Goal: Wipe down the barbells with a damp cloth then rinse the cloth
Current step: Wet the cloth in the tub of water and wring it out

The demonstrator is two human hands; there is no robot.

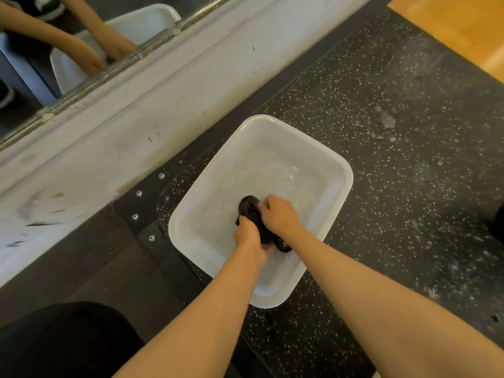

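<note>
Forearms first: left forearm point(201, 309) and right forearm point(381, 296) run up from 6 o'clock toward centre. Dark-clothed knee point(68, 339) at 7 o'clock.

Speckled black floor point(409, 118) fills 12 to 5 o'clock, with a strip of wood floor point(463, 31) at 1 o'clock. Scuffed white wall base point(109, 137) crosses 9 to 11 o'clock. Above it a mirror point(41, 64) reflects the tub and my arms. No barbells in view.

White plastic tub point(345, 184) sits on the floor at centre, shallow water glinting inside.

Right hand point(281, 216) and left hand point(246, 237) are both in the tub toward its 6 o'clock end, close together, each with fingers curled round the black cloth point(249, 207). The cloth is bunched into a wad between them. One lobe pokes out at 11 o'clock of my right hand, and a tail shows under the right wrist.

Handling, my estimate: soaked fabric, soft and limp, heavier than when dry, dripping, a little slick, not fragile. Best held by its bunched ends, one per fist, so it twists out over the tub. This reads as the rinse stage. Whether the bars are finished I cannot tell.
</note>
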